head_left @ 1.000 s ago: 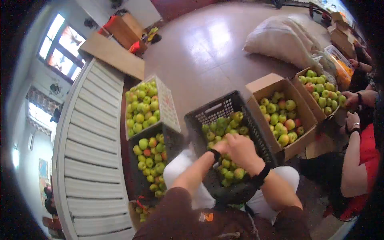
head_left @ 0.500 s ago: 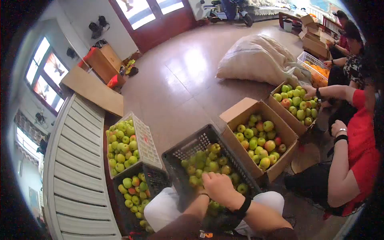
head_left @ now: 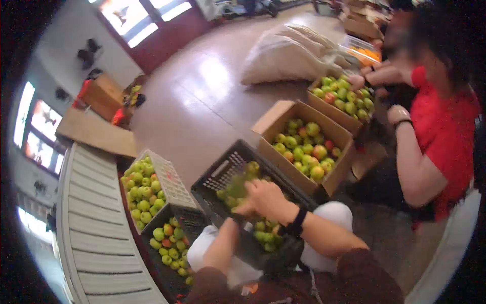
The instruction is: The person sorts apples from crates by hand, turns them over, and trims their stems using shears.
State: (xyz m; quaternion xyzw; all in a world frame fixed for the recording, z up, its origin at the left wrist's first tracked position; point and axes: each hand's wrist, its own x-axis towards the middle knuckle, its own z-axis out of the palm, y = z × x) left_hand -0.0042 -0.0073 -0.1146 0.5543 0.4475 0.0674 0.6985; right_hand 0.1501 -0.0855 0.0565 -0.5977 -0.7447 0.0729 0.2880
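Lower centre of frame: my right hand (head_left: 268, 198), fingers curled, and left hand (head_left: 245, 207) meet over green apples (head_left: 266, 235) in a black crate (head_left: 225, 175). I can't tell what either grips; low, gentle movements would limit bruising.

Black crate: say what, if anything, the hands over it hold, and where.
It cannot be told: the right hand partly covers the left hand, and blur hides whatever may be between them.

Dark brown top (head_left: 367, 276), orange chest mark (head_left: 249, 289), pale drawstring (head_left: 314, 287); white trousers (head_left: 335, 219); black wristband (head_left: 299, 219).
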